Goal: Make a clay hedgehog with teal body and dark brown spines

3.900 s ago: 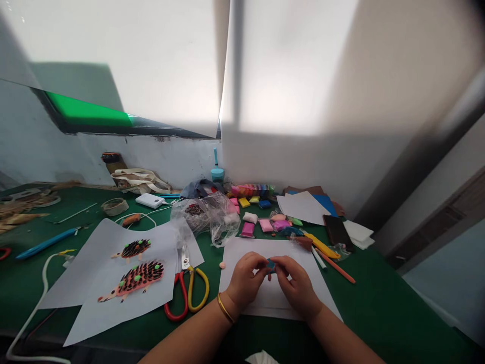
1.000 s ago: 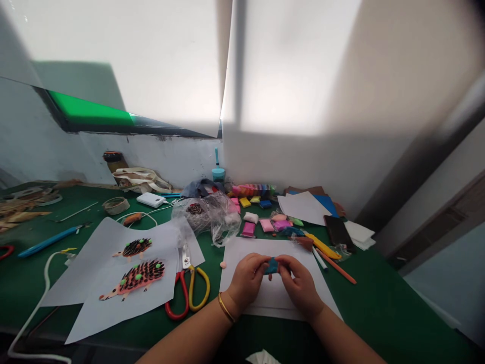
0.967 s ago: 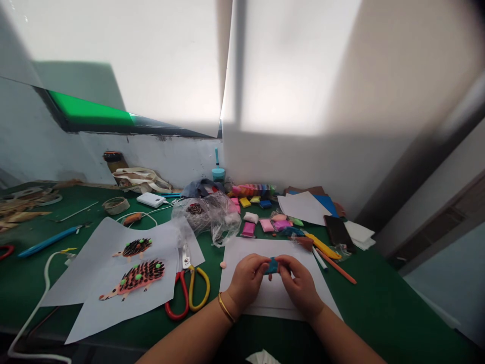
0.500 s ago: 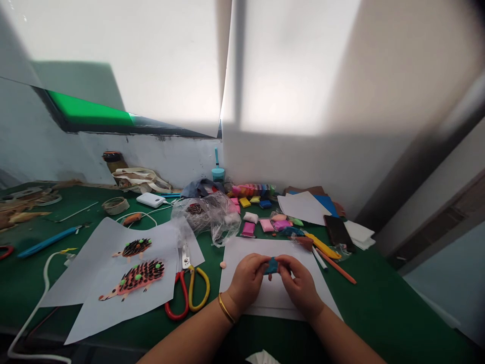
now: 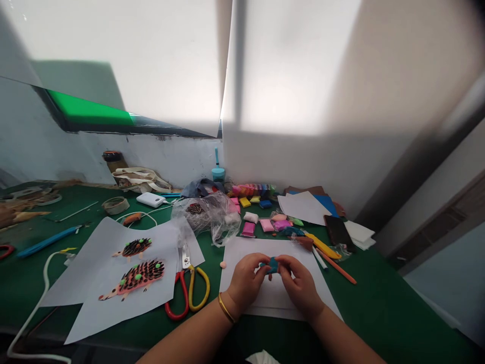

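Over a white sheet of paper (image 5: 261, 306), my left hand (image 5: 246, 278) and my right hand (image 5: 301, 288) meet around a small blue piece (image 5: 273, 264), which looks like clay. Thumb and fingers of each hand pinch it from either side. A small brown bit (image 5: 270, 277) shows just beneath the blue piece. Left of the sheet lies a small pale pink piece (image 5: 223, 264). Packets of coloured clay, among them a magenta one (image 5: 248, 230) and a white one (image 5: 250, 217), lie behind the sheet.
Scissors (image 5: 192, 290) with red and yellow handles lie left of my left hand. Further left, paper (image 5: 94, 313) bears two spiky hedgehog figures (image 5: 142, 275). Pens (image 5: 343, 269) and a dark phone (image 5: 338, 232) are on the right. A crumpled plastic bag (image 5: 206, 215) stands behind.
The fingers of my left hand have shifted slightly on the blue piece, and a bit more blue shows between them. My right hand stays nearly still.
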`<state>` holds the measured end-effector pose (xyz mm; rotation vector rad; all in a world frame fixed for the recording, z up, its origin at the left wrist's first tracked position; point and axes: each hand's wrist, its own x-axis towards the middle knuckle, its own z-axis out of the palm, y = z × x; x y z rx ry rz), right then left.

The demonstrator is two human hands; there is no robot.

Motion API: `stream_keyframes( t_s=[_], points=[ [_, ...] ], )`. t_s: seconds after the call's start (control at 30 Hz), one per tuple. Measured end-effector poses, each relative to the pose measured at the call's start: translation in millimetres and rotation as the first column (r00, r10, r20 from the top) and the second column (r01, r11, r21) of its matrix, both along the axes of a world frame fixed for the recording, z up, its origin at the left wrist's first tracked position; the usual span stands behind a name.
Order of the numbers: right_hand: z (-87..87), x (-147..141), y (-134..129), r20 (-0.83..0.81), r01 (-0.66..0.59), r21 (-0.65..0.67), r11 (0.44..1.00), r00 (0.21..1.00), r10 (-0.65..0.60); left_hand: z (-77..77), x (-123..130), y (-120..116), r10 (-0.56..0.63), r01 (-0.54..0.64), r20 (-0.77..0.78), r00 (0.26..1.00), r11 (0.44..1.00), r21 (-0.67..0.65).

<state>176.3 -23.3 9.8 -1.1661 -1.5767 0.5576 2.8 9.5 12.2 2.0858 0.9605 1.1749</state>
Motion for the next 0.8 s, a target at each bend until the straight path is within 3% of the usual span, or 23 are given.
stream_keyframes(
  t_s=[0.7, 0.8],
  points=[
    [0.5, 0.7, -0.1, -0.009, 0.007, -0.009, 1.0, 1.0, -0.007, -3.2, -0.1, 0.6, 0.037, -0.037, -0.009, 0.999, 0.999, -0.01],
    [-3.9, 4.2, 2.3, -0.044, 0.066, -0.021, 0.998, 0.997, -0.067, -2.0, -0.2, 0.3, 0.042, -0.042, -0.01, 0.999, 0.999, -0.023]
  ],
)
